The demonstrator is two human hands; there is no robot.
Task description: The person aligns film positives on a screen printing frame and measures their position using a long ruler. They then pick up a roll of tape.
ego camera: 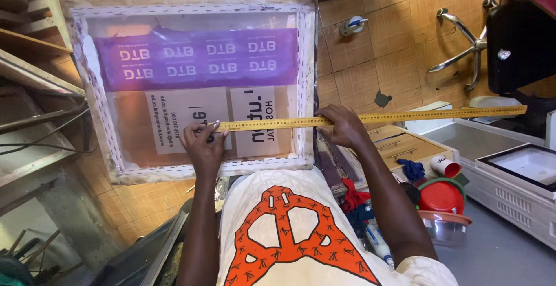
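A wooden-framed mesh screen point(307, 77) stands in front of me, with a purple printed band point(197, 59) across its upper half and pale paper sheets point(188, 118) showing through below. A long yellow ruler point(428, 114) lies across the screen's lower part and sticks out far to the right. My left hand point(202, 144) presses the ruler's left end against the mesh. My right hand point(343, 127) holds the ruler down at the frame's right edge.
A tiled floor point(394, 43) lies beyond, with a chair base point(463, 43) at the upper right. A red bowl point(441, 196), a cup point(445, 165), cloths and a marker point(379, 245) clutter the right side. Wooden shelves point(29, 43) line the left.
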